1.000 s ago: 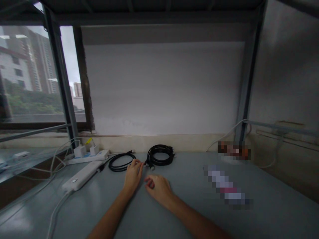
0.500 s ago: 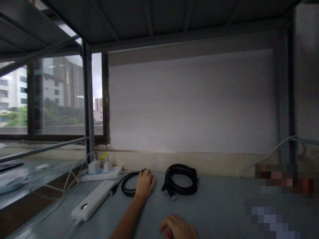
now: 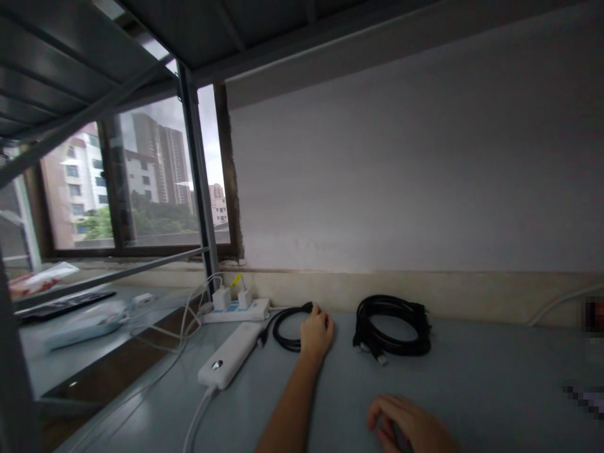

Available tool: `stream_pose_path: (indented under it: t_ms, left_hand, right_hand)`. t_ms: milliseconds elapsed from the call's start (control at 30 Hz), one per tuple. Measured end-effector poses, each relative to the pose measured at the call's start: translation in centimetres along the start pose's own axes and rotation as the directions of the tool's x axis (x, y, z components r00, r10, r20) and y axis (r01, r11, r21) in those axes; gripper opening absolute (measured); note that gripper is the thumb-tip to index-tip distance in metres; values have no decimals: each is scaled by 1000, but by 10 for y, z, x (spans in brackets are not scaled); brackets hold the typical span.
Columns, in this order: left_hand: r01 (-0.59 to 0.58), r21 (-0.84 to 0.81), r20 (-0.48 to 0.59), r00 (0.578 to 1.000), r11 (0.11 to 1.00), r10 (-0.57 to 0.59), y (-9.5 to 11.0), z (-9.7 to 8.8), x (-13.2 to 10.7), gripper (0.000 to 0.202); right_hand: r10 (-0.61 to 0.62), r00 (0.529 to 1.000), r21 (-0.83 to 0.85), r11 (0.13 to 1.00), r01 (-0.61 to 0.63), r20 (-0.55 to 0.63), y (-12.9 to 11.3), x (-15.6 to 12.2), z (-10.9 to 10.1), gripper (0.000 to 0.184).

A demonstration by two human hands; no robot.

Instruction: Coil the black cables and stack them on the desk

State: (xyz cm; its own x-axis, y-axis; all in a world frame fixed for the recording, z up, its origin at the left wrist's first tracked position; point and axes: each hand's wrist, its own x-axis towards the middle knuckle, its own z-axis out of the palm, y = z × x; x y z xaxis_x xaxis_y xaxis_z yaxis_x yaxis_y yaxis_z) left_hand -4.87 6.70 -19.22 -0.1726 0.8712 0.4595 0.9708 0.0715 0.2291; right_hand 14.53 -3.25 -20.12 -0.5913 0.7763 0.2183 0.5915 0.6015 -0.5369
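Note:
My left hand (image 3: 317,330) is closed around the right side of a small coiled black cable (image 3: 284,345) lying on the grey desk (image 3: 340,390). Its fingertips are partly turned away from view. Lower down, my right hand (image 3: 409,423) hovers over or rests on the desk near the bottom edge, fingers loosely curled with a gap to the thumb and nothing visible in them. Between the hands and the wall lies a larger coil of black cable (image 3: 392,348), its plug ends pointing toward me.
Left of the small coil are a long white power bank-like block (image 3: 231,355) with a cord and a white power strip (image 3: 257,310) holding two plugs. White cords loop across the desk's left side. A metal frame post (image 3: 197,170) stands by the window, and a wall (image 3: 377,189) closes the back.
The view has turned left, so everything appears shifted to the right. Both hands keep about the same places relative to the cables.

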Motion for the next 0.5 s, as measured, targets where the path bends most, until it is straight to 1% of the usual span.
stream_pose_path:
  t_ms: [100, 200, 267, 300, 333, 367, 433, 500]
  left_hand:
    - [54, -6, 19, 998, 999, -53, 1, -5, -3, 42]
    - [122, -7, 19, 992, 992, -122, 3, -9, -8, 38]
    - [166, -9, 15, 986, 986, -166, 4, -10, -11, 37]
    - [186, -11, 19, 982, 982, -186, 5, -11, -13, 38]
    - [204, -12, 29, 979, 979, -204, 5, -11, -13, 38]
    - [218, -13, 42, 975, 976, -218, 5, -12, -14, 39]
    - [230, -14, 76, 971, 973, -229, 4, -12, -14, 38]
    - [224, -14, 106, 969, 975, -221, 2, -11, -13, 36]
  right_hand:
    - [21, 1000, 49, 999, -22, 17, -3, 0, -4, 15]
    - [38, 999, 128, 991, -41, 25, -1, 3, -6, 13]
    - [90, 996, 279, 956, -94, 26, 3, 6, -8, 12]
    - [139, 990, 390, 910, -142, 36, 6, 8, -10, 16]
    - [198, 979, 518, 833, -194, 49, 8, 10, -12, 21]
    - [261, 963, 649, 722, -239, 65, 9, 11, -14, 25]
    - [357, 928, 854, 444, -271, 109, 10, 12, -21, 27]
    - [378, 912, 951, 189, -246, 161, 8, 12, -27, 27]
